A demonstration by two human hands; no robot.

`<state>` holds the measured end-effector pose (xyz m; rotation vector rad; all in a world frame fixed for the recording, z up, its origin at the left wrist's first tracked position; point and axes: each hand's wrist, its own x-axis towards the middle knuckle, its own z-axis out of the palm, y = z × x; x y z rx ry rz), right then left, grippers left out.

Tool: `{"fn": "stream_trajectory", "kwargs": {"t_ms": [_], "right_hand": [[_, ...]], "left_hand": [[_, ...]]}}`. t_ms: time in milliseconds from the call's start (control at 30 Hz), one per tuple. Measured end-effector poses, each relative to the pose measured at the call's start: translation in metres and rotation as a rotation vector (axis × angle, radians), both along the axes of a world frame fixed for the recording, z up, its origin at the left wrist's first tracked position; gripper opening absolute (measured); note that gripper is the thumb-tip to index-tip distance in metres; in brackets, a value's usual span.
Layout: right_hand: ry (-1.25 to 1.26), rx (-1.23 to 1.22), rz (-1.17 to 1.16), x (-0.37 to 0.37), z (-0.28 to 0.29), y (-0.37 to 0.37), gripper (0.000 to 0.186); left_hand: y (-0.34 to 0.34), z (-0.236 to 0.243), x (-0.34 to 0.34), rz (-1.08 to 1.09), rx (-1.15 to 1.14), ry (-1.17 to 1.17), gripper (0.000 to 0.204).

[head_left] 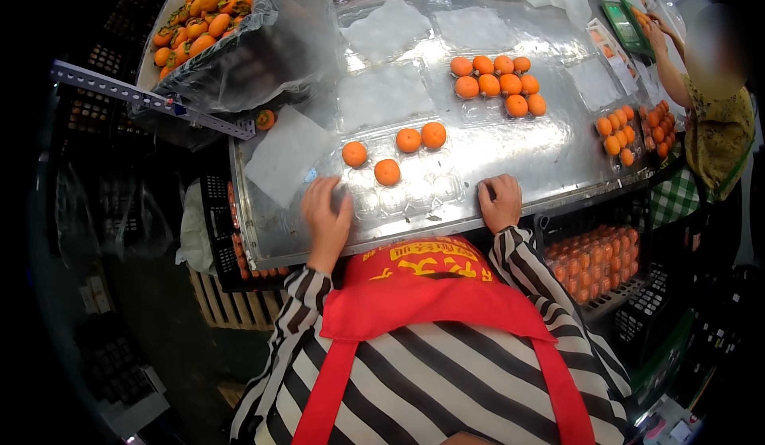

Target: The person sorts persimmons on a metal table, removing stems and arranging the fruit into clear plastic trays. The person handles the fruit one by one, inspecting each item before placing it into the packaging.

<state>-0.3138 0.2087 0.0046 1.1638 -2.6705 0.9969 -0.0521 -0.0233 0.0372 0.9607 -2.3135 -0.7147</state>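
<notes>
A clear plastic tray [422,191] with moulded cups lies on the metal table in front of me, holding several orange persimmons [387,172]. My left hand [323,215] rests on the table at the tray's left side, fingers apart and nothing seen in them. Beyond the tray's right side, my right hand [500,201] leans on the table near its front edge. Its fingers are loosely bent with the thumb apart, and it holds nothing that I can see. A white sheet [290,156] lies past my left hand.
A plastic-lined box [283,35] of persimmons stands at the far left, by a perforated metal bar [143,98]. Further trays [476,111] of fruit and white sheets [384,94] cover the table [550,158]. Another person [721,130] works at right. Packed fruit [594,266] sits under the table.
</notes>
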Motion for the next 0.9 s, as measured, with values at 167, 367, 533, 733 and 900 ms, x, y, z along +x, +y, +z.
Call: {"fn": "stream_trajectory", "kwargs": {"t_ms": [167, 367, 533, 733, 900], "right_hand": [[-0.015, -0.006, -0.008, 0.001, 0.006, -0.001, 0.007], [-0.026, -0.005, -0.017, 0.001, 0.007, -0.001, 0.006], [-0.031, -0.004, -0.020, 0.001, 0.009, -0.002, 0.007], [-0.041, 0.015, -0.019, 0.003, 0.010, -0.002, 0.006], [-0.021, 0.028, -0.022, 0.002, 0.006, -0.001, 0.006]], "left_hand": [[-0.019, 0.025, -0.107, -0.287, -0.084, -0.147, 0.053], [-0.022, 0.001, -0.145, -0.412, -0.108, -0.326, 0.059], [-0.024, 0.004, -0.150, -0.416, -0.054, -0.213, 0.049], [-0.016, 0.044, -0.142, -0.345, 0.343, 0.107, 0.044], [-0.015, 0.094, -0.131, -0.383, 0.414, 0.239, 0.043]]}}
